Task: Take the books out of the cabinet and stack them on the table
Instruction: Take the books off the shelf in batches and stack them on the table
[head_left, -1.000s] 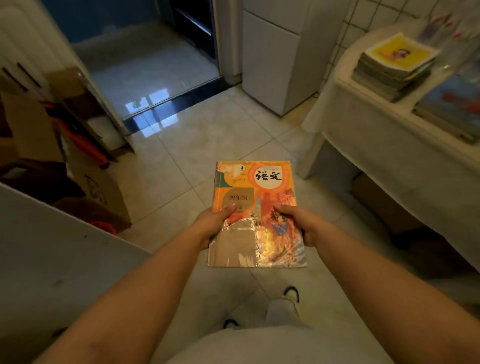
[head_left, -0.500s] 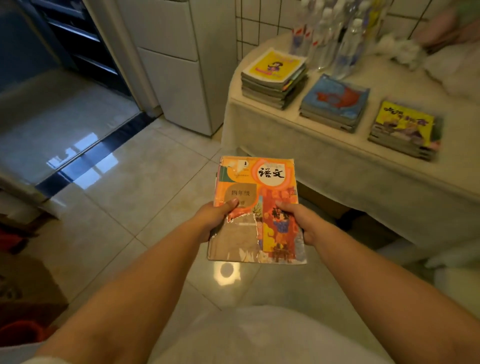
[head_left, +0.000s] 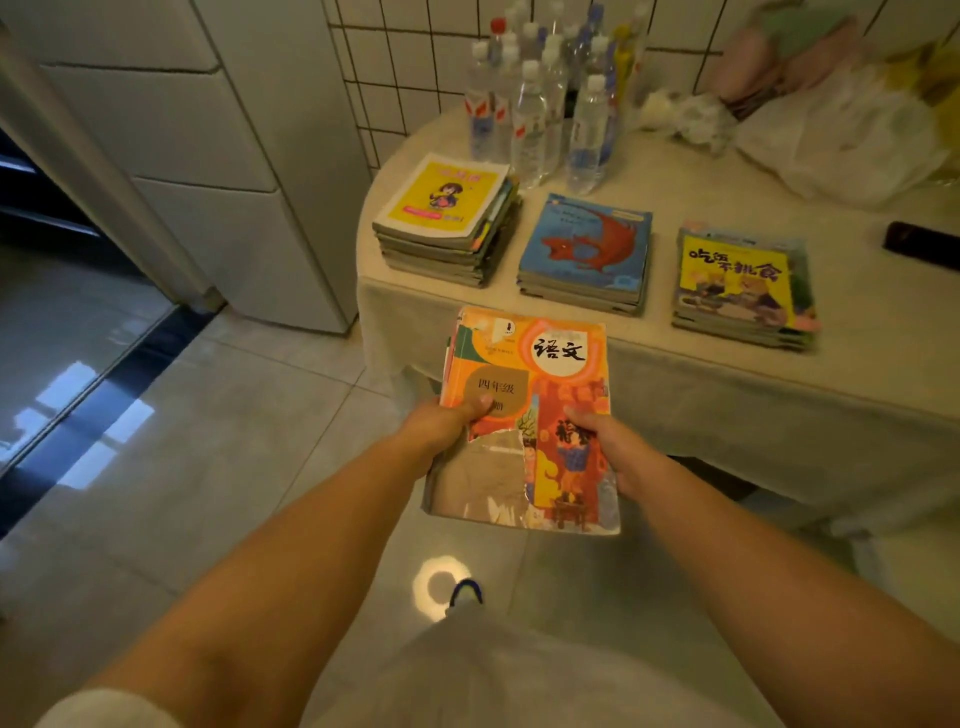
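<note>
Held item: an orange textbook (head_left: 524, 410), cover up, carried in front of the person's body above the floor, not yet over the surface (head_left: 779, 364).
Left hand (head_left: 441, 423): closed on the book's left edge, thumb on the cover, fingers hidden beneath.
Right hand (head_left: 605, 444): closed on the book's right edge, thumb on the cover, fingers hidden beneath.
Long axis: runs away from the person, the title end pointing toward the surface; the near end shows a torn, taped cover.
Direction of target: the surface lies ahead and to the right; its cloth-draped front edge stands just beyond the book's far end.
Stacks present: a yellow-cover stack (head_left: 447, 221) to the left, a blue-cover stack (head_left: 587, 254) in the middle, a third stack (head_left: 743, 288) to the right, all near the front edge.
Nearest stack: the blue-cover one, almost straight ahead of the book's far end; the yellow-cover one sits slightly left of that line.
Nearer hand: the right, judged by the table's offset to that side.
Coming move, judged: forward and upward over the edge, the book kept flat.
Background: water bottles (head_left: 540, 104) stand behind the stacks, clear of the path.
</note>
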